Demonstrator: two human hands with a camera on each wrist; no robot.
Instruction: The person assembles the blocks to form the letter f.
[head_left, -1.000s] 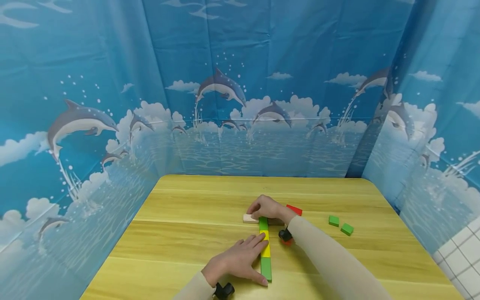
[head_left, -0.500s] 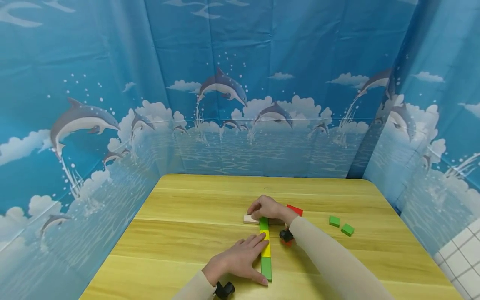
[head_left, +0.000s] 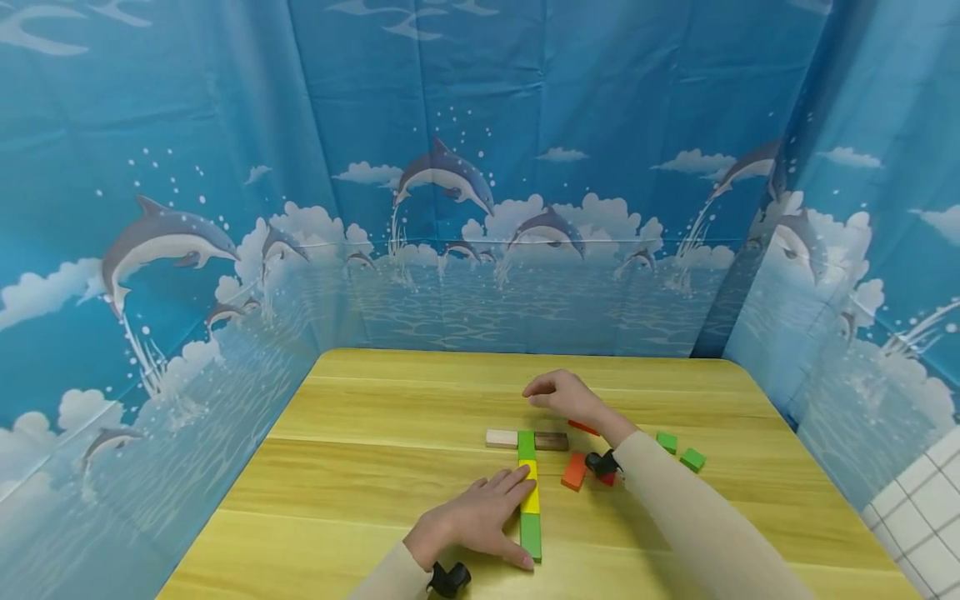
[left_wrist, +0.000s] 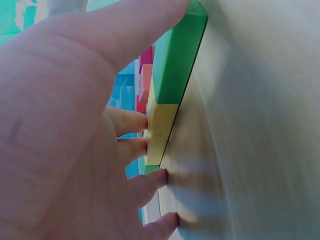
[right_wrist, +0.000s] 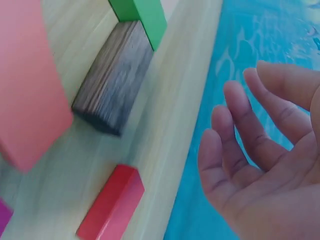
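Wooden table [head_left: 375, 467], dolphin-print curtains [head_left: 187, 167]

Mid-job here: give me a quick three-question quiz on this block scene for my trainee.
1. True or false: the right hand is holding a block.
2. Which hand rests against the row of green and yellow blocks? A) left hand B) right hand C) neither
3. Fill in: across the far end of that row lie a pale block and a ____ wood-grain block.

Key
1. False: its fingers are loose and hold nothing, above the table.
2. A: fingers and thumb lie along the row's left side.
3. Dark.
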